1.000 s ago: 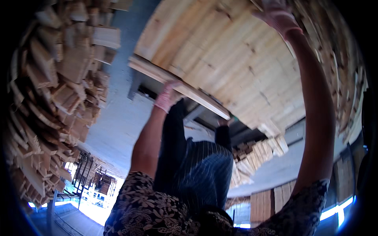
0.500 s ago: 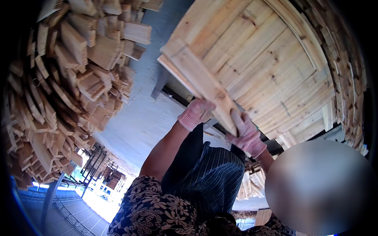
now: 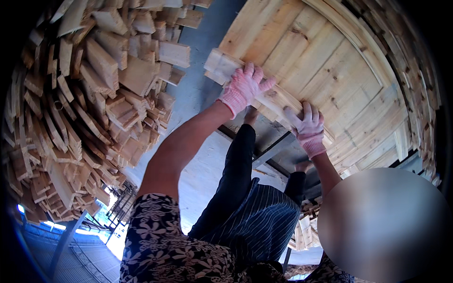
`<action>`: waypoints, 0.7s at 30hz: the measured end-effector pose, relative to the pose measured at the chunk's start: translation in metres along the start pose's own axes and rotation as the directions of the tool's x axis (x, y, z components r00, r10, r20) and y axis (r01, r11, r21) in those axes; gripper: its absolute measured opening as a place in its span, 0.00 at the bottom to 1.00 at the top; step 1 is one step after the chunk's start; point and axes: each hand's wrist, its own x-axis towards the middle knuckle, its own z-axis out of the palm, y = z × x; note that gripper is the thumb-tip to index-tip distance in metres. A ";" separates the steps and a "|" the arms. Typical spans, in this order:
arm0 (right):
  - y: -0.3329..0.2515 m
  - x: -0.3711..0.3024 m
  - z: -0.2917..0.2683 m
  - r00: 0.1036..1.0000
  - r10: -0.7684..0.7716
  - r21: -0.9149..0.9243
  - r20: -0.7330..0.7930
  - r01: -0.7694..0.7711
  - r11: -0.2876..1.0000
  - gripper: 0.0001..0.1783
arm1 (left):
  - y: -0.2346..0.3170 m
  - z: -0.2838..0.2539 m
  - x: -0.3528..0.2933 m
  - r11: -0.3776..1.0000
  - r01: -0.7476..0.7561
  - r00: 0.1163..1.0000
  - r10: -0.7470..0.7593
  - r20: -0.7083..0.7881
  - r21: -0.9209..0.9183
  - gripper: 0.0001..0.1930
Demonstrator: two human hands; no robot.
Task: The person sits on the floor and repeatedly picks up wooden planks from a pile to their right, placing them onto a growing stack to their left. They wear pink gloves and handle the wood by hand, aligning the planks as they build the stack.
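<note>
A narrow pale wooden board [image 3: 222,63] lies along the near edge of a flat surface of joined planks [image 3: 321,56]. My left hand [image 3: 245,89], in a pink-and-white work glove, grips the board left of its middle, fingers over its top and thumb pointing right. Further right along the same board, my right hand [image 3: 307,125], gloved alike, has its fingers bent over the top. Both palms are turned down, and the gloves hide parts of the board. Its near edge runs close to the edge of the plank surface.
A high stack of rough wooden slats [image 3: 104,85] rises at the left, with ends jutting out. More stacked wood [image 3: 415,85] stands along the far right. Long strips [image 3: 354,37] lie on the planks' far side. Under the work surface is a metal frame [image 3: 273,150].
The board, earlier tilted up between both hands near my body, now lies down on the near edge. Both hands have moved forward and sit on top of it, left hand further along.
</note>
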 end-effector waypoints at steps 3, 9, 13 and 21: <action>-0.003 0.008 -0.002 0.999 0.029 -0.007 -0.045 -0.029 1.000 0.35 | -0.001 -0.008 0.016 0.992 -0.063 0.971 0.036 0.235 0.106 0.28; -0.005 0.005 -0.017 0.987 0.153 0.329 0.053 -0.162 0.930 0.30 | 0.002 -0.027 0.024 0.857 0.213 0.977 -0.195 0.087 -0.469 0.14; -0.018 -0.032 -0.123 0.743 0.630 0.490 0.227 -0.646 0.585 0.34 | 0.000 -0.035 0.037 0.976 -0.178 0.943 0.132 0.307 0.124 0.30; -0.092 -0.408 -0.086 -0.330 0.837 0.632 0.437 -0.549 -0.546 0.33 | 0.136 -0.085 0.072 0.945 -0.325 0.883 0.320 0.344 -0.045 0.44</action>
